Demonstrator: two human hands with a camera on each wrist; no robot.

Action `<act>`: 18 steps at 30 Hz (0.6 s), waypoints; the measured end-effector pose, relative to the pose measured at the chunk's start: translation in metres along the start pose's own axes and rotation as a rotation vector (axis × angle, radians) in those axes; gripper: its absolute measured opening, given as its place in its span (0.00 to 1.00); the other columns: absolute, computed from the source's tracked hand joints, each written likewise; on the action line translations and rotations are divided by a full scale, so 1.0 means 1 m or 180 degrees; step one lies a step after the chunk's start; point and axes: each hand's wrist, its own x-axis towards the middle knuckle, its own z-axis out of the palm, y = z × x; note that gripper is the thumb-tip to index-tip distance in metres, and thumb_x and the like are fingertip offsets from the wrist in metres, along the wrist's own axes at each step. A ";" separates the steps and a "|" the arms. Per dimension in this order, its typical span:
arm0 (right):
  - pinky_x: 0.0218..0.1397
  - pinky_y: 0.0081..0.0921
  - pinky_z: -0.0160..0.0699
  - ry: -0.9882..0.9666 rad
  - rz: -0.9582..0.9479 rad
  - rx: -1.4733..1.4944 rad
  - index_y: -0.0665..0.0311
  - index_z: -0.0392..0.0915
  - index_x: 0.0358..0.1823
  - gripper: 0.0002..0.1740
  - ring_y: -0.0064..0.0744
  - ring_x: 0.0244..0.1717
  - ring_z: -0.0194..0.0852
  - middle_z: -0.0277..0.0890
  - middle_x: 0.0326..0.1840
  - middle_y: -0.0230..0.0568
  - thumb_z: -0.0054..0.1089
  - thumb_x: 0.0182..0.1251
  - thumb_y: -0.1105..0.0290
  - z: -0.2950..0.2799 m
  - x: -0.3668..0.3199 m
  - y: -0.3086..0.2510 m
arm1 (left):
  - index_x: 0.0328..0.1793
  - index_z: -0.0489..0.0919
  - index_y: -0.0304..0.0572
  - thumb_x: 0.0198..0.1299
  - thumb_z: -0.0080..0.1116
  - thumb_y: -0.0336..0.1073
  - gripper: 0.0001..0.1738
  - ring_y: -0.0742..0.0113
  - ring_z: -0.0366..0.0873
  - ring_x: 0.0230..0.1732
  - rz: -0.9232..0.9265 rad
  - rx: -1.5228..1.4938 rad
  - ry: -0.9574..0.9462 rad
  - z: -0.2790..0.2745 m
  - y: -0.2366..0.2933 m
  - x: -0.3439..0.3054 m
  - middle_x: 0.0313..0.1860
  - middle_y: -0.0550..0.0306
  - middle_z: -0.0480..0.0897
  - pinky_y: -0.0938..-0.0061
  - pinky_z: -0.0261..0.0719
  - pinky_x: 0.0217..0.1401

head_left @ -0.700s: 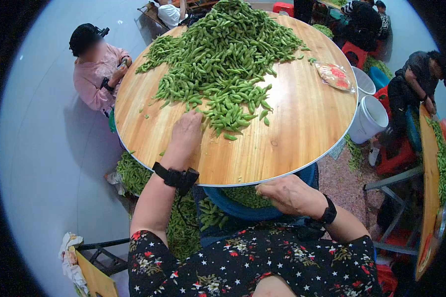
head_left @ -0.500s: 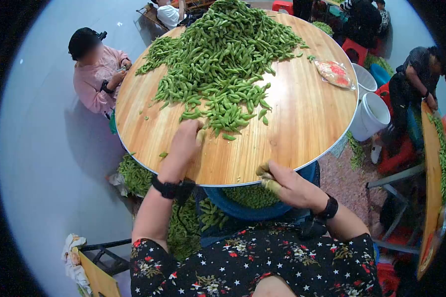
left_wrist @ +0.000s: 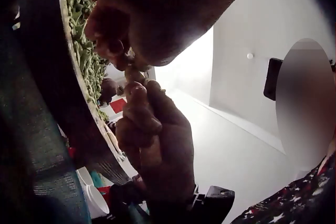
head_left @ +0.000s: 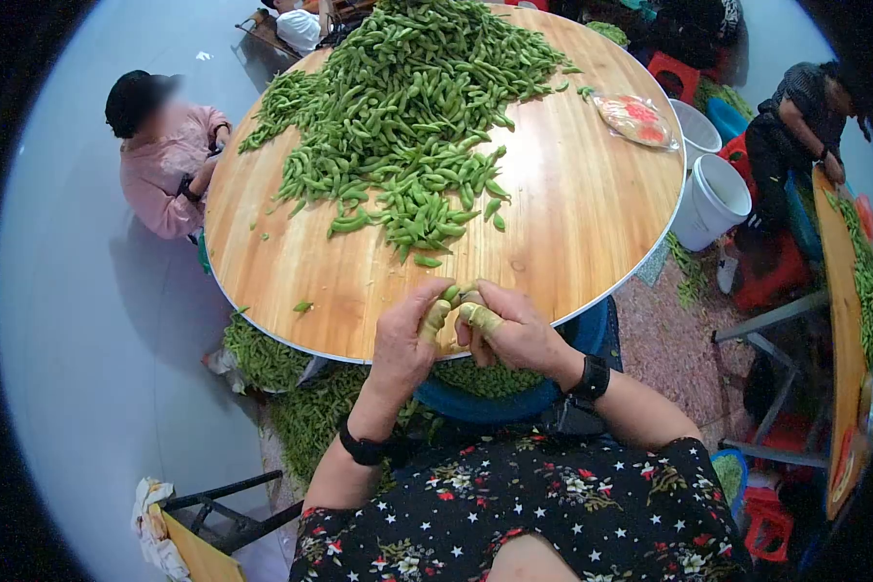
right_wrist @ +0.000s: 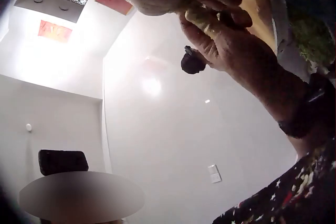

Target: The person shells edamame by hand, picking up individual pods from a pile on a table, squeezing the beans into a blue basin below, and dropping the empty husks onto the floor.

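Close over the near edge of the round wooden table (head_left: 553,252), my two hands meet fingertip to fingertip. The left hand (head_left: 404,339) pinches a green soybean pod (head_left: 450,293) between thumb and index finger. My right hand (head_left: 521,335) has its thumb and curled index finger at the pod's other end, hiding much of it. Yellowish coverings wrap both thumbs. A big heap of green soybean pods (head_left: 407,97) spreads down the table toward my hands. Below the edge, a blue tub (head_left: 475,409) holds loose green beans, partly hidden by my arms.
A clear packet (head_left: 635,121) lies at the table's right. White buckets (head_left: 713,204) stand beyond that edge. More pods (head_left: 320,417) lie on the floor at lower left. A person in pink (head_left: 165,175) sits at the left; another in dark clothes (head_left: 795,126) works at the right.
My left hand has come back from the heap's near edge toward me with a pod. The right hand has moved up and left to meet it. The view has shifted slightly.
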 end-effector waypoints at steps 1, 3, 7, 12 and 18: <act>0.16 0.21 0.68 -0.0003 -0.0008 0.0054 0.65 0.68 0.36 0.11 0.22 0.17 0.71 0.73 0.24 0.35 0.44 0.74 0.65 0.000 -0.001 0.001 | 0.56 0.76 0.38 0.65 0.49 0.26 0.14 0.68 0.76 0.35 -0.0139 -0.0320 -0.0003 0.002 0.001 -0.002 0.37 0.55 0.80 0.76 0.74 0.38; 0.16 0.20 0.66 0.0038 0.0089 0.0300 0.65 0.67 0.39 0.10 0.23 0.16 0.69 0.72 0.25 0.35 0.44 0.74 0.65 0.003 -0.002 -0.002 | 0.59 0.75 0.38 0.68 0.49 0.29 0.15 0.77 0.71 0.29 -0.0285 -0.0645 -0.0011 0.004 0.004 -0.005 0.35 0.62 0.79 0.82 0.71 0.33; 0.14 0.19 0.63 -0.0036 0.0257 0.0887 0.64 0.62 0.51 0.11 0.23 0.14 0.66 0.71 0.28 0.35 0.42 0.73 0.67 0.006 -0.003 -0.003 | 0.63 0.75 0.38 0.68 0.50 0.31 0.18 0.81 0.68 0.28 -0.0477 -0.0961 0.0082 0.004 0.011 -0.010 0.34 0.65 0.79 0.83 0.68 0.31; 0.14 0.17 0.62 -0.0153 0.0324 0.1088 0.63 0.61 0.56 0.14 0.21 0.15 0.65 0.72 0.28 0.36 0.43 0.74 0.65 0.005 -0.004 -0.001 | 0.62 0.75 0.36 0.67 0.55 0.32 0.19 0.80 0.71 0.32 -0.0581 -0.1002 0.0077 0.003 0.009 -0.009 0.38 0.62 0.81 0.82 0.71 0.35; 0.16 0.15 0.63 -0.0222 0.0468 0.1503 0.62 0.61 0.57 0.15 0.21 0.17 0.66 0.72 0.29 0.37 0.43 0.75 0.65 0.005 -0.005 0.004 | 0.61 0.76 0.35 0.65 0.58 0.32 0.19 0.74 0.79 0.42 -0.0457 -0.1132 0.0079 0.002 0.009 -0.006 0.42 0.57 0.84 0.80 0.76 0.46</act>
